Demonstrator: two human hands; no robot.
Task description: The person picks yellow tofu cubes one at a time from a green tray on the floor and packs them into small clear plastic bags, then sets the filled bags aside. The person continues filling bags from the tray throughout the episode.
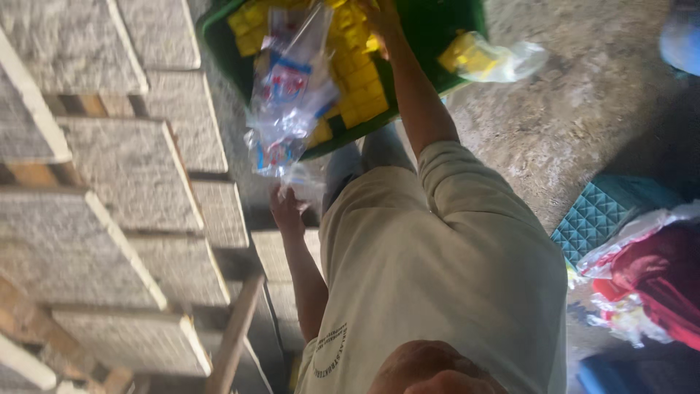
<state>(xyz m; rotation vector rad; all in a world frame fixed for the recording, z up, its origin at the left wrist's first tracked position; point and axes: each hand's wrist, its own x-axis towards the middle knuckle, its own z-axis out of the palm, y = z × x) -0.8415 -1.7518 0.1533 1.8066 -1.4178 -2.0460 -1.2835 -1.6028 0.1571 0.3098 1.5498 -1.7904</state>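
1. Stacked grey stone blocks (131, 175) filled the left of the frame.
2. A green crate (430, 29) of yellow pieces (357, 80) sat at upper centre on the dirt floor (583, 102).
3. A clear plastic bag (292, 95) with red and blue print hung below it, pinched at its lower end by one hand (286, 210).
4. The other hand (380, 25) rested on the yellow pieces; its finger spread could not be told.

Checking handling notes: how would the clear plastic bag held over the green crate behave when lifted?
The clear plastic bag looks crumpled and hanging, so probably floppy and light. Its glossy film may be slippery. The left hand grips its lower end; the green crate sits behind.
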